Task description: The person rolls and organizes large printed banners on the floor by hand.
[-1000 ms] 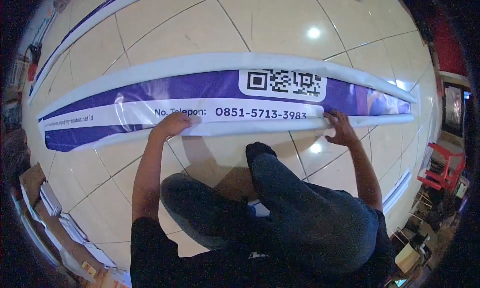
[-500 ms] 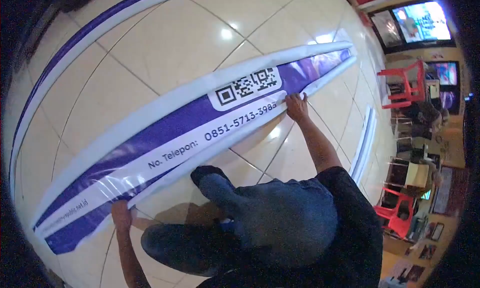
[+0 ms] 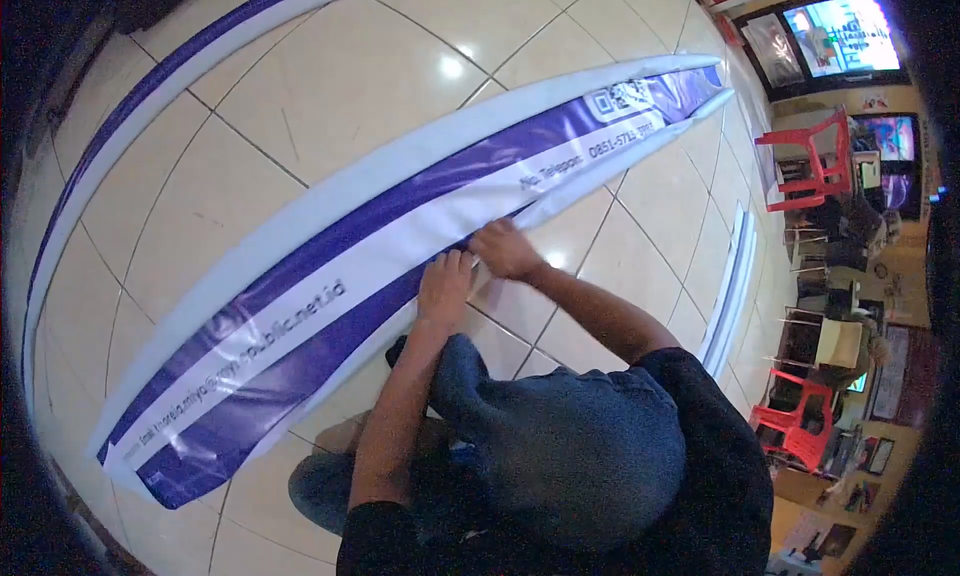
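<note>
Banner | seems light, soft, slippery; take by edge | left hand, right hand there, fingers' hold I cannot tell

Tiled floor under banner, long purple-white strip, short pale strip

Two hands, two red chairs

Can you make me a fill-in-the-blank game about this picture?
1. The banner is white and ____.
2. The left hand and right hand are both at the near edge of the ____.
3. The upper chair is coloured ____.
4. The printed line ends in ".net.____".

Missing words: purple; banner; red; id
</note>
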`<state>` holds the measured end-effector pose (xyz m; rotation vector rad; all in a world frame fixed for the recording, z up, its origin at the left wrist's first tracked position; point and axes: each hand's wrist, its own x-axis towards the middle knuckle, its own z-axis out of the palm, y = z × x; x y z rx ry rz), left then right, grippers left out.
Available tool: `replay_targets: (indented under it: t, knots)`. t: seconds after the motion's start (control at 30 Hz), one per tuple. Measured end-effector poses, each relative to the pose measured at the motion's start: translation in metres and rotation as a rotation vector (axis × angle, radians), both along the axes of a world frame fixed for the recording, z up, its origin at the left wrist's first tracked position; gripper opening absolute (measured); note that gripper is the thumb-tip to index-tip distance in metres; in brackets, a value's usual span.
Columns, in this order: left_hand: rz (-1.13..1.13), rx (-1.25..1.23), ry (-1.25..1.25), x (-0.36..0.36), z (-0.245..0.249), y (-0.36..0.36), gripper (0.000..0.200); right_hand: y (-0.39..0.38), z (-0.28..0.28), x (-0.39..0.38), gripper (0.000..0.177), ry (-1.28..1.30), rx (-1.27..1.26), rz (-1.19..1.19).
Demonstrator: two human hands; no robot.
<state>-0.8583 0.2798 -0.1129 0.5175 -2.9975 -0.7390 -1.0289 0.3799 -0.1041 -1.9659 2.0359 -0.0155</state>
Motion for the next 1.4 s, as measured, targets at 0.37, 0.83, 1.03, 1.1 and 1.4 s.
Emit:
replay_targets:
  t: [0.37,0.83,1.03,1.1,1.4]
  knots:
    - [0.056,0.011,-0.358,0.236,0.016,-0.050,0.031,0.134,0.000,-0.202,0.072,0.571,0.195,-0.556]
    - [0.022,0.113,-0.076,0.114,-0.015,0.000,0.026,0.099,-0.059,-0.172,0.044,0.134,0.120,0.042]
    - [0.307,-0.126,-0.368,0.347,-0.006,-0.038,0.022,0.142,-0.075,-0.236,0.042,0.132,-0.107,0.057]
    - [0.377,-0.340,-0.478,0.403,0.007,-0.034,0.031,0.148,-0.068,-0.240,0.040,0.179,0.070,-0.014]
    - [0.639,-0.618,-0.486,0.471,0.010,-0.069,0.034,0.144,-0.017,-0.228,0.038,-0.053,0.091,0.001]
